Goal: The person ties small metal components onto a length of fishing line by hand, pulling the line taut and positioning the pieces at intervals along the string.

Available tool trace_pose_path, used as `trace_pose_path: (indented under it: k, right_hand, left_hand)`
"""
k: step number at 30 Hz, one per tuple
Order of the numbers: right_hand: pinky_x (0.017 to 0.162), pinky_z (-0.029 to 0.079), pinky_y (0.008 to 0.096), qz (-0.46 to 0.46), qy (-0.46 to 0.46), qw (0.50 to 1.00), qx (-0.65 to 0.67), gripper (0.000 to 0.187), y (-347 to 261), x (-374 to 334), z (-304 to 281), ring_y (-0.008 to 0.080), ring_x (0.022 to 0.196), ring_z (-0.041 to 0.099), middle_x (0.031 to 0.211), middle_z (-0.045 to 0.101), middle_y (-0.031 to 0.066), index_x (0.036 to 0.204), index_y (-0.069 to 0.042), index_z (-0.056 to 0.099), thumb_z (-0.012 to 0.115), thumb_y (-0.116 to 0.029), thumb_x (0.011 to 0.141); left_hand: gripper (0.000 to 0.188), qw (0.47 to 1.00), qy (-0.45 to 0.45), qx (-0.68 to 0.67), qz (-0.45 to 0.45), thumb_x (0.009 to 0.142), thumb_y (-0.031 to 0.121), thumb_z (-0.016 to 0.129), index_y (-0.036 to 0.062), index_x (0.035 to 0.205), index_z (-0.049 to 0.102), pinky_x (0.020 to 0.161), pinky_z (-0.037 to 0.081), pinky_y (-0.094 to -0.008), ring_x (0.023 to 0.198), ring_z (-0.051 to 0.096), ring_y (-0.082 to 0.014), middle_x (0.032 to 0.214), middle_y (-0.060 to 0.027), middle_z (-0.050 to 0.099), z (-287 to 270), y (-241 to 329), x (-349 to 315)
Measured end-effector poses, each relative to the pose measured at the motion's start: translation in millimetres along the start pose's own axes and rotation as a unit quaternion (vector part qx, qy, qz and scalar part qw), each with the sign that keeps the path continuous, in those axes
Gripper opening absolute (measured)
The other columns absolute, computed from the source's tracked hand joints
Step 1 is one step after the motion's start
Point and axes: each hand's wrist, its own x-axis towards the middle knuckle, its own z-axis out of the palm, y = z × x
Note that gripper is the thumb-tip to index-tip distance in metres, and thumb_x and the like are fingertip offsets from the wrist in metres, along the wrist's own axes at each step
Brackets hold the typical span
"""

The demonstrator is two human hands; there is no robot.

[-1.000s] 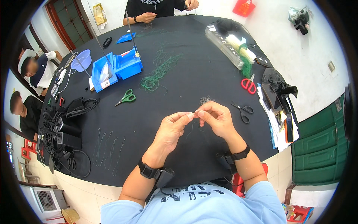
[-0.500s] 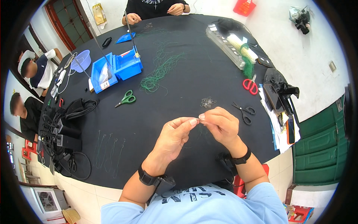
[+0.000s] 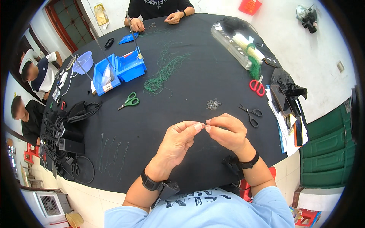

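Observation:
Over the near middle of the black table, my left hand [image 3: 175,141] and my right hand [image 3: 229,132] meet fingertip to fingertip. Both are closed in a pinch, thumb against forefinger. Whatever lies between the tips is too small to make out. Just beyond my right hand is a small heap of wiry metal pieces [image 3: 213,104], with black scissors [image 3: 252,115] to its right. Green-handled scissors [image 3: 130,100] lie farther left. Several thin green strands [image 3: 113,154], with tiny pieces at their far ends, are laid out left of my left forearm.
A loose tangle of green thread [image 3: 161,81] lies mid-table, beside blue bins [image 3: 131,70]. Black cables and adapters [image 3: 70,133] crowd the left edge. Red scissors [image 3: 257,86], a clear case [image 3: 232,47], papers and phones line the right. Across the table, a person's hands [image 3: 173,18] work.
My right hand has shifted slightly down and right, and its fingers are still pinched against the left fingertips. Across the table, the other person's hands have moved slightly. The things on the table stay put.

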Motion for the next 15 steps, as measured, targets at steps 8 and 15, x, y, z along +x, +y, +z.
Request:
trace_pose_path:
  k: [8,15]
  right_hand:
    - [0.053,0.049,0.0248,-0.035,-0.013,0.999,-0.019,0.025,2.5,0.3,-2.6,0.0183,0.064,0.06,0.094,0.062,0.0104,0.093,-0.003,0.066,0.072,0.001,0.069]
    - [0.053,0.049,0.025,-0.011,-0.01,1.0,-0.014,0.024,0.9,2.0,-1.8,0.0172,0.063,0.059,0.089,0.062,0.0097,0.09,-0.003,0.065,0.074,0.002,0.068]
  left_hand:
    - [0.016,1.0,-0.008,0.003,0.007,0.087,0.016,0.068,0.0019,0.095,0.067,0.045,0.027,-0.0163,0.053,0.034,-0.0001,0.064,0.0087,0.047,-0.4,0.5,0.4]
    - [0.015,1.0,0.009,0.005,0.01,0.087,0.015,0.069,0.0019,0.094,0.067,0.045,0.026,-0.0164,0.053,0.035,0.0,0.064,0.0085,0.048,1.6,1.2,-0.2]
